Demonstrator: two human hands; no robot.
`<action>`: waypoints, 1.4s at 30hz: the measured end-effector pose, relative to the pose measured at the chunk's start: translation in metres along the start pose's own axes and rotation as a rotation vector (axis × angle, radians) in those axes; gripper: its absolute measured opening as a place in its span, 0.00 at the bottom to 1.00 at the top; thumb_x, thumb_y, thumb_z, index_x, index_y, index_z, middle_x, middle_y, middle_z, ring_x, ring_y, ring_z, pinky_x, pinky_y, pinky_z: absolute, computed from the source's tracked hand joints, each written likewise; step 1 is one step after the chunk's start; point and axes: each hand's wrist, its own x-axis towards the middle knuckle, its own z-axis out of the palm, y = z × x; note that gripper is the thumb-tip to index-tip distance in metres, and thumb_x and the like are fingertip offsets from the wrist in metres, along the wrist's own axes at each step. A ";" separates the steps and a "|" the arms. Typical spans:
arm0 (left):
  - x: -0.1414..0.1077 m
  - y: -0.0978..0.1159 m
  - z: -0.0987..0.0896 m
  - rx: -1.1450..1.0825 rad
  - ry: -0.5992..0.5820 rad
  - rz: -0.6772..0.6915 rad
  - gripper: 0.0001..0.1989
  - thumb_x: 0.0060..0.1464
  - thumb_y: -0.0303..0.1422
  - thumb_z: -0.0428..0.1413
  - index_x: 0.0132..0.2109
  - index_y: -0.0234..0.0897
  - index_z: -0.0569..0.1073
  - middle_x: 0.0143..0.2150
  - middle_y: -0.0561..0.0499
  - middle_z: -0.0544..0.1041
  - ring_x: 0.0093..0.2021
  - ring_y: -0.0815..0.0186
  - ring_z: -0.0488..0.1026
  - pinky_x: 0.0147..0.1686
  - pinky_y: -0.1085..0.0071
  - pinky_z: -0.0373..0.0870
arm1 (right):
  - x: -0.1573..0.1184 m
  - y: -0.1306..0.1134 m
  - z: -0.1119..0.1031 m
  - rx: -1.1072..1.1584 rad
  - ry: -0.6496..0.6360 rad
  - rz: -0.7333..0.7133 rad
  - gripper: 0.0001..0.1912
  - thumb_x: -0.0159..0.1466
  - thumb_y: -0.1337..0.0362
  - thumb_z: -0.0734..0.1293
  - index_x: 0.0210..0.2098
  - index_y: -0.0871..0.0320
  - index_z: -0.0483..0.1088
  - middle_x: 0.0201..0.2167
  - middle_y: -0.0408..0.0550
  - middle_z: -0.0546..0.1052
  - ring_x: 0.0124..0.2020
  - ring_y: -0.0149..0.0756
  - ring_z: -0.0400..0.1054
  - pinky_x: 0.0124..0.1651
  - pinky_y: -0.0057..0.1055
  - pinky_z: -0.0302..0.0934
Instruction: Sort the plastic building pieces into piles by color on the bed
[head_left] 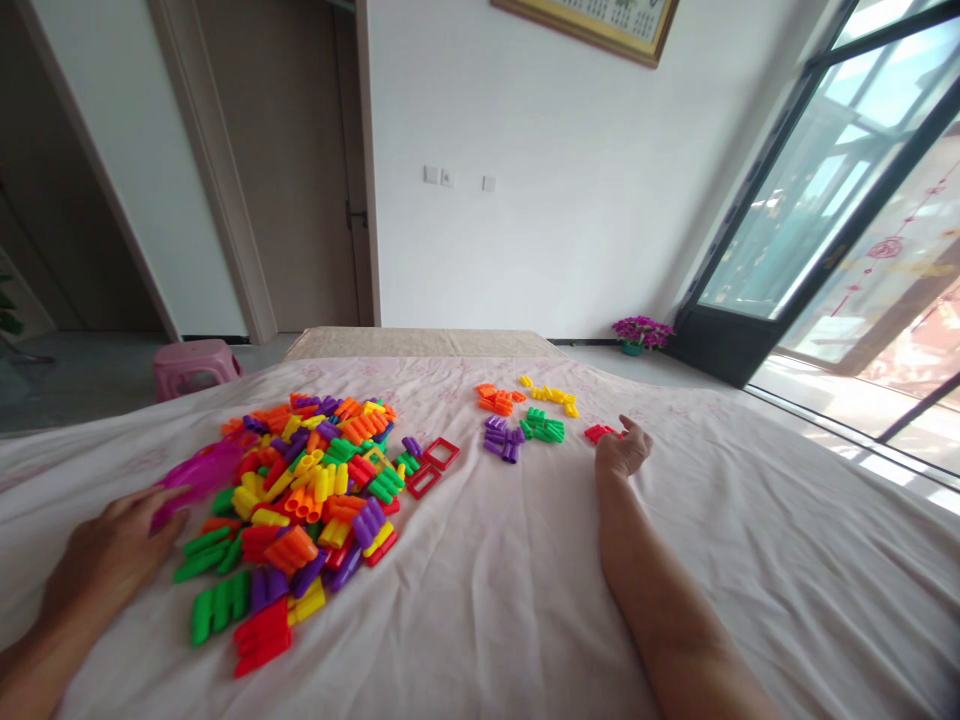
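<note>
My left hand (116, 545) is at the left of a heap of plastic toy blocks (315, 490). Its thumb and fingers close on the edge of a magenta plastic tray (196, 472), which is partly hidden by the blocks. Farther out on the right, my right hand (628, 448) bends over a red block (600, 433), its fingers curled and partly hidden at the block's right end. Small groups sorted by colour lie left of that hand: green blocks (544, 427), purple blocks (504, 440), orange blocks (498, 398) and yellow blocks (553, 397).
A wrinkled pale cloth (495, 600) covers the table. Two red square frames (433, 468) lie at the heap's right edge. Beyond the table are a pink stool (196, 368), a door (289, 170), a pot of purple flowers (642, 333) and a glass door (780, 220).
</note>
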 end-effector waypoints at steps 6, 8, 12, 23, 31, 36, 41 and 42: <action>0.001 -0.003 0.003 0.012 0.024 0.017 0.33 0.67 0.48 0.35 0.60 0.35 0.75 0.63 0.35 0.74 0.60 0.49 0.71 0.56 0.55 0.66 | -0.033 -0.048 0.016 0.043 -0.318 -0.352 0.20 0.60 0.66 0.63 0.48 0.54 0.80 0.47 0.51 0.80 0.50 0.47 0.69 0.59 0.45 0.64; 0.001 -0.003 0.003 0.004 0.027 0.017 0.32 0.67 0.48 0.36 0.61 0.35 0.74 0.63 0.36 0.74 0.61 0.49 0.70 0.56 0.55 0.66 | -0.047 -0.063 0.018 0.041 -0.501 -0.556 0.19 0.64 0.65 0.64 0.50 0.51 0.80 0.53 0.50 0.80 0.55 0.47 0.69 0.61 0.45 0.63; 0.003 -0.004 0.004 -0.004 0.019 0.016 0.32 0.66 0.48 0.37 0.62 0.35 0.74 0.63 0.36 0.74 0.59 0.50 0.72 0.56 0.56 0.66 | -0.064 -0.078 0.019 -0.052 -0.667 -0.675 0.16 0.69 0.63 0.64 0.50 0.47 0.81 0.59 0.46 0.78 0.62 0.47 0.66 0.64 0.46 0.61; 0.001 -0.003 0.004 0.013 0.014 0.011 0.34 0.66 0.49 0.35 0.62 0.36 0.74 0.63 0.36 0.73 0.59 0.49 0.72 0.57 0.55 0.66 | -0.060 -0.075 0.009 -0.282 -0.622 -0.500 0.20 0.67 0.68 0.65 0.55 0.50 0.80 0.58 0.48 0.78 0.61 0.48 0.66 0.62 0.43 0.61; 0.001 -0.002 0.002 0.008 0.013 0.005 0.32 0.66 0.48 0.37 0.62 0.36 0.74 0.62 0.36 0.75 0.58 0.51 0.73 0.57 0.56 0.66 | -0.067 -0.082 0.007 -0.320 -0.646 -0.673 0.15 0.64 0.63 0.70 0.49 0.48 0.82 0.62 0.47 0.75 0.68 0.49 0.57 0.67 0.47 0.53; 0.001 -0.004 0.005 0.002 0.030 0.026 0.32 0.66 0.48 0.39 0.62 0.35 0.74 0.62 0.35 0.74 0.57 0.51 0.72 0.57 0.56 0.66 | -0.070 -0.086 0.007 -0.315 -0.695 -0.688 0.14 0.68 0.60 0.69 0.51 0.48 0.81 0.63 0.48 0.74 0.69 0.49 0.57 0.67 0.47 0.53; 0.000 -0.003 0.003 -0.005 0.026 0.019 0.32 0.66 0.47 0.37 0.62 0.35 0.74 0.63 0.36 0.73 0.60 0.50 0.71 0.58 0.55 0.65 | -0.069 -0.086 0.007 -0.257 -0.652 -0.654 0.20 0.66 0.69 0.67 0.54 0.48 0.79 0.62 0.47 0.76 0.67 0.47 0.60 0.67 0.46 0.55; 0.000 -0.003 0.003 -0.001 0.025 0.022 0.32 0.66 0.47 0.37 0.62 0.34 0.73 0.63 0.35 0.73 0.61 0.50 0.71 0.59 0.56 0.65 | -0.069 -0.086 0.007 -0.234 -0.631 -0.641 0.20 0.65 0.70 0.66 0.54 0.49 0.80 0.61 0.47 0.77 0.66 0.46 0.61 0.66 0.45 0.56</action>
